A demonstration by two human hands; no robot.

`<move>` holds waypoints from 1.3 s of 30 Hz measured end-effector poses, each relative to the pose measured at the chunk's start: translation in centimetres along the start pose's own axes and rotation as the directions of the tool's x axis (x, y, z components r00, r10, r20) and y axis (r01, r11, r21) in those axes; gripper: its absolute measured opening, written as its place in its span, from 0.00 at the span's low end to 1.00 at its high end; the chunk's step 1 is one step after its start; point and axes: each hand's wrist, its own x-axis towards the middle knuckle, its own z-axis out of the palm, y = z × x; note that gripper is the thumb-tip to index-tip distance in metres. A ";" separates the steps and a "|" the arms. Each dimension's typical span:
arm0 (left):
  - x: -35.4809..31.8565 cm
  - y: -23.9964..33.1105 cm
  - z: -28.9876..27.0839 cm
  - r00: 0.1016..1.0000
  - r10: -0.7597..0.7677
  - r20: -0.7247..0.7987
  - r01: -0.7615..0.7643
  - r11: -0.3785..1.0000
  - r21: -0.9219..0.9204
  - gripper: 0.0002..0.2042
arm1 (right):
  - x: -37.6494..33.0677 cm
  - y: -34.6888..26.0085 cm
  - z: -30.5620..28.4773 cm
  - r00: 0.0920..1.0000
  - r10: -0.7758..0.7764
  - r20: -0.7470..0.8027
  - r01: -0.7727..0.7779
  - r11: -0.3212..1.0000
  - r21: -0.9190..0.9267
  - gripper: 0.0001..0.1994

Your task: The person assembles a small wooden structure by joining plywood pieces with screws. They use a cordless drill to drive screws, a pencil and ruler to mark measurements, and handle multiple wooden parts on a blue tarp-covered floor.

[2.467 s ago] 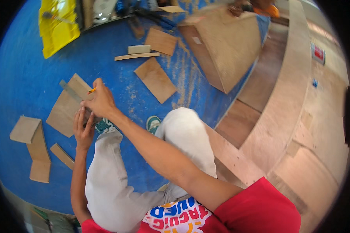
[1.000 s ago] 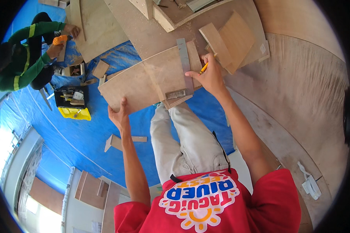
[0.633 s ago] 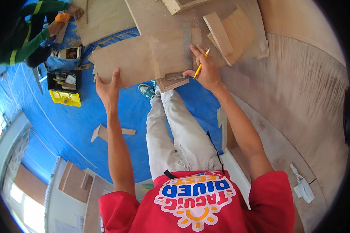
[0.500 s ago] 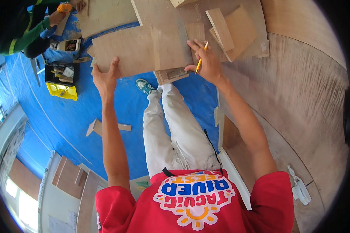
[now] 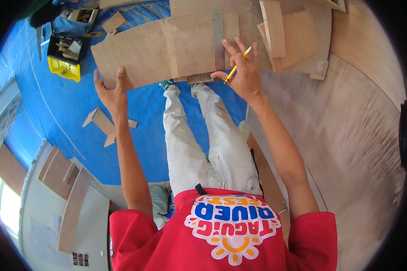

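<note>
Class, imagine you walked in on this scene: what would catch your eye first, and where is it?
First, the big plywood panel at top centre, with a metal square lying on it. The left hand steadies the panel's lower left edge, while the right hand holds a yellow pencil beside the square. Behind, a blue tarp covers the floor on the left.

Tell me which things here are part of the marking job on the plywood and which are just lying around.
In use:
- plywood board, steadied by the left hand
- metal square lying on the board
- yellow pencil in the right hand

Lying about:
- yellow and black toolbox
- wood offcuts on the blue tarp
- stacked plywood pieces
</note>
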 end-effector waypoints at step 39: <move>-17.4 8.6 10.6 0.829 -0.406 0.385 0.534 0.367 -0.762 0.16 | 1.3 1.6 0.6 0.983 -0.180 0.017 0.177 0.975 0.133 0.28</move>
